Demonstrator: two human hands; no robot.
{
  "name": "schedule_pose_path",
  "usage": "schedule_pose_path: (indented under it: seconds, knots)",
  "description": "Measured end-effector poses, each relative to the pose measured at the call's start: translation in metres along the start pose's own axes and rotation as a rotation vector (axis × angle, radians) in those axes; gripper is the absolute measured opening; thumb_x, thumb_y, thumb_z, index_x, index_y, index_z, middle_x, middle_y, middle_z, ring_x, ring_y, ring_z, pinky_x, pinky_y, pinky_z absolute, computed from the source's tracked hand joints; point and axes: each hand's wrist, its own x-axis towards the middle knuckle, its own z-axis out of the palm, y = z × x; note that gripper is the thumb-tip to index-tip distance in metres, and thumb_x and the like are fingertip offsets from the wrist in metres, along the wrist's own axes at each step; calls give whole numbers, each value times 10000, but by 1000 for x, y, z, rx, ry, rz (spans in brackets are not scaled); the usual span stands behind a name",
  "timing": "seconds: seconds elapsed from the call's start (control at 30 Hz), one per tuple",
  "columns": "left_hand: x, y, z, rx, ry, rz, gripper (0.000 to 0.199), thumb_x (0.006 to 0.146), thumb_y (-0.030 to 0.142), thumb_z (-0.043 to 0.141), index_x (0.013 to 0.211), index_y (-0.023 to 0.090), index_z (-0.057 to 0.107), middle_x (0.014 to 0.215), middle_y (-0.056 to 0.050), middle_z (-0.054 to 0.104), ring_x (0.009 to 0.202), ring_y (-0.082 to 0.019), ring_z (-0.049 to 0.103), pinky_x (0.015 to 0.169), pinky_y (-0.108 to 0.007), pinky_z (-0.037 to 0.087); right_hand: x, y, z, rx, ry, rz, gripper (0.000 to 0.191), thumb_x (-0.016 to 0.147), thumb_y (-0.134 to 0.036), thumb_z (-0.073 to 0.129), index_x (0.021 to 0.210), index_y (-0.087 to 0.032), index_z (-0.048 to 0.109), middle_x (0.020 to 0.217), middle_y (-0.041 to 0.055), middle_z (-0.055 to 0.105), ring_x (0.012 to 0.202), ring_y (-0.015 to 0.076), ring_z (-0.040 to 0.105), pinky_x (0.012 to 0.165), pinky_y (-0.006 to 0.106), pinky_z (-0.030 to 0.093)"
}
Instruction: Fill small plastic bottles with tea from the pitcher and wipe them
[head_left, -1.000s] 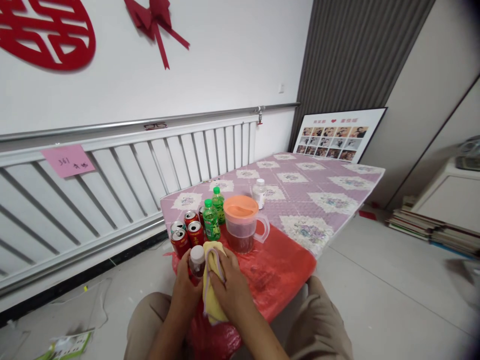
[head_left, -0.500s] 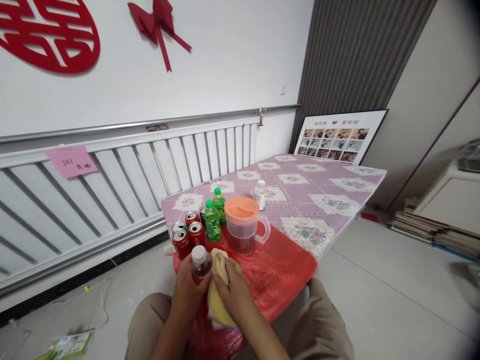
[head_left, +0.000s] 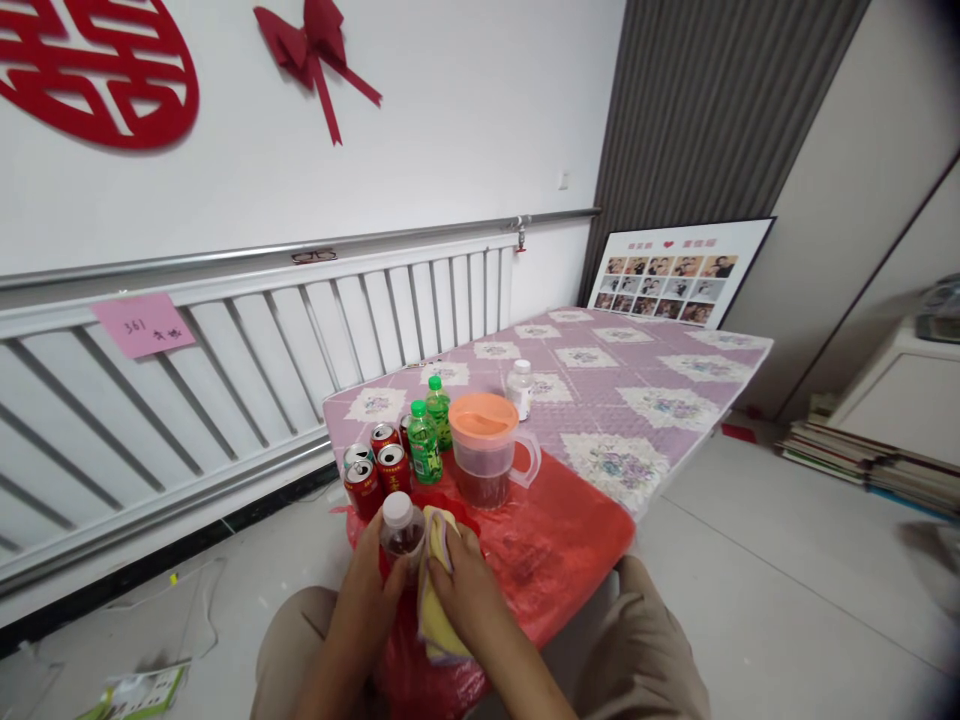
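Observation:
My left hand (head_left: 371, 585) is wrapped round a clear bottle (head_left: 403, 533) with a pale cap and dark liquid inside. In my right hand (head_left: 461, 580) is a folded yellow cloth (head_left: 439, 615), pressed beside the bottle. Both are over a red plastic sheet (head_left: 555, 540). Just beyond stands a clear pitcher (head_left: 480, 470) with an orange lid and dark liquid in it. Two green-capped bottles (head_left: 424, 450) stand to its left, beside several open red cans (head_left: 392, 468). Behind the pitcher is a white-capped bottle (head_left: 520, 388).
A purple floral cloth (head_left: 592, 385) covers the table. Along the wall runs a white radiator (head_left: 300, 350). A framed photo board (head_left: 675, 275) leans at the back right. Stacked books (head_left: 832, 455) lie on the floor at right.
My right hand and the yellow cloth have shifted slightly downward beside the bottle. My left hand still holds the bottle, its fingers a little lower. The things on the table have not moved.

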Motion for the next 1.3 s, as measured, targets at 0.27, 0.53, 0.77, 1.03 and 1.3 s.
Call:
schedule_pose_path:
  seconds: [0.27, 0.53, 0.77, 1.03, 1.3]
  knots:
    - [0, 4, 4, 35, 49, -5, 602, 795, 270, 655, 1372, 205, 494, 1378, -143, 598, 1266, -323, 578, 1083, -535, 440, -8, -29, -18, -34, 20, -92, 534, 903, -166, 519, 1432, -239, 519, 1547, 165, 383, 1389, 303, 472, 1123, 465, 424]
    - [19, 9, -6, -136, -104, -18, 547, 733, 277, 696, 1248, 197, 528, 1253, -125, 664, 1131, -285, 661, 998, -492, 517, -7, -29, -21, -68, 23, -103, 554, 885, -118, 519, 1423, -249, 530, 1557, 149, 368, 1424, 300, 428, 1153, 453, 391]
    - [40, 10, -19, -230, -365, 2, 704, 714, 214, 726, 1371, 216, 474, 1368, -118, 634, 1198, -267, 648, 998, -411, 550, -8, -33, -22, -104, 14, -88, 542, 890, -134, 534, 1421, -240, 538, 1549, 166, 391, 1398, 316, 465, 1132, 462, 418]
    - [34, 6, -9, -196, -243, -21, 668, 696, 243, 749, 1322, 198, 519, 1246, -115, 687, 1031, -265, 705, 928, -433, 578, -17, -23, -11, -141, 52, -163, 561, 898, -136, 542, 1445, -258, 508, 1573, 164, 370, 1421, 323, 437, 1122, 477, 439]
    - [28, -4, -1, -184, -62, -46, 546, 761, 301, 657, 1290, 202, 567, 1278, -111, 687, 1149, -296, 663, 1036, -461, 505, -36, -19, 15, -257, 96, -376, 438, 868, -150, 645, 1275, -312, 654, 1509, 148, 495, 1297, 379, 554, 1031, 588, 496]
